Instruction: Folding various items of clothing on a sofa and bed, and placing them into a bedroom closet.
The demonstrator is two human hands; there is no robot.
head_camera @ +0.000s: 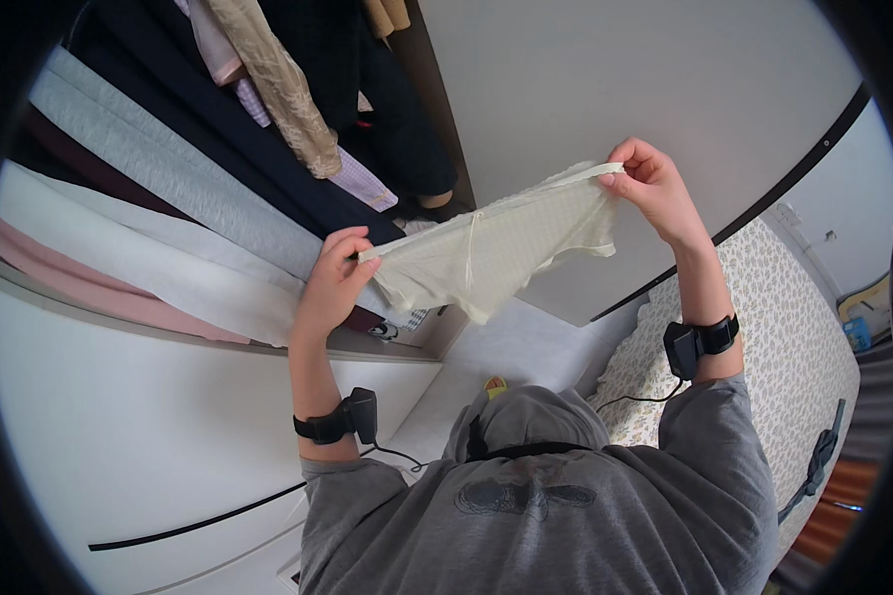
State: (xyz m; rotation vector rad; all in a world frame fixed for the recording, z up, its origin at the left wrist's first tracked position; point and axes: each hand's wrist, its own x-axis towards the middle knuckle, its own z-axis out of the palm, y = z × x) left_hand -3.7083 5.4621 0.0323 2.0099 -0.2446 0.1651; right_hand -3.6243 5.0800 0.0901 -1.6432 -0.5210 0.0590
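A pale yellow-green pair of thin drawstring shorts (521,245) hangs stretched between my two hands by its waistband. My left hand (333,286) pinches one end of the band between thumb and fingers, in front of the hanging clothes. At the other end, my right hand (647,186) grips the band, higher in the view and before the wardrobe door. A light drawstring (471,253) dangles down the middle of the cloth. The leg openings droop loosely below.
Hanging garments (171,156) fill the open wardrobe at upper left. An open white wardrobe door (632,74) stands at upper right. White drawer fronts (156,431) lie at lower left, and a bed with a floral cover (781,312) is on the right. Each forearm wears a strapped, corded device.
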